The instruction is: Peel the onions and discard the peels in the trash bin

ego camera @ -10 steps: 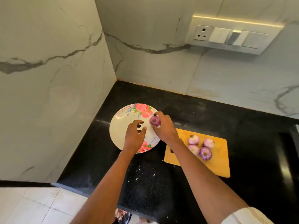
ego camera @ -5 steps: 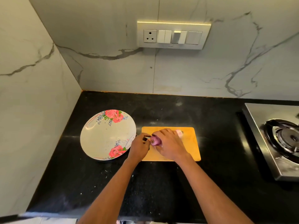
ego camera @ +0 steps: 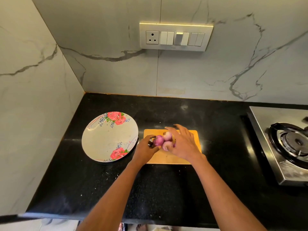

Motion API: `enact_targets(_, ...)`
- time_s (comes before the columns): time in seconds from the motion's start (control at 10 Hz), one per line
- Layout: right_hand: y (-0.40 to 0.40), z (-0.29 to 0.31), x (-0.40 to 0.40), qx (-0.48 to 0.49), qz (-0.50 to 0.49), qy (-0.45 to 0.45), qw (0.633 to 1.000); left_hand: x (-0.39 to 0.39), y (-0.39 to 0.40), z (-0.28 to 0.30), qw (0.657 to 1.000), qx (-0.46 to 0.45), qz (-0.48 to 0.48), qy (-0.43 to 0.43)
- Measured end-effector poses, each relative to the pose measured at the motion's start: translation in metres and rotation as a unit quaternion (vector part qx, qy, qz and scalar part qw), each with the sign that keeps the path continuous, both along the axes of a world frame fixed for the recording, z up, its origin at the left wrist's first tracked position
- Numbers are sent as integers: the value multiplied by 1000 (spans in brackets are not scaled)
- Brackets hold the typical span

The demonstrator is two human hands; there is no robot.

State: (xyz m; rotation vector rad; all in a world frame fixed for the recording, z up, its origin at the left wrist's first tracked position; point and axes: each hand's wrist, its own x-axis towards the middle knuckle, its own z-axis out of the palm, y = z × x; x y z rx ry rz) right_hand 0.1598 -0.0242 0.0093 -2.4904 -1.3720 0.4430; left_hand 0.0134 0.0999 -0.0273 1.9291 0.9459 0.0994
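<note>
hands [ego camera: 146, 150] at onions [ego camera: 164, 140], cutting board [ego camera: 168, 158]

Three visible onions [ego camera: 167, 136], one cutting board [ego camera: 194, 134], one plate [ego camera: 103, 140], two hands [ego camera: 183, 144]

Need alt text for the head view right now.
Two hands work over small purple onions on a wooden cutting board: left hand grips one, right hand spread above. A floral plate sits left, a gas stove right.

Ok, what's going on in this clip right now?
A person is working on onions at a black counter. The left hand touches a purple onion on the wooden cutting board, while the right hand hovers open-fingered over the paler onions beside it. The floral plate holds nothing. No trash bin is visible.
</note>
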Motion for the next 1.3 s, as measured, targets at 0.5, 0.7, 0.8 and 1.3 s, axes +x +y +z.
enact_targets(0.5, 8, 2, 9, -109, 58, 17, 992, 17, -5, 0, 1000, 14, 10, -19)
enact_targets(0.7, -1, 4, 17, -113, 53, 43, 991, 20, -10, -3, 999, 5, 7, -31)
enact_targets(0.8, -3, 2, 18, -117, 59, 41, 991, 20, -12, -7, 999, 2, 8, -40)
enact_targets(1.3, -10, 3, 28, -95, 42, 91, 990, 22, -3, -13, 999, -33, -6, -37)
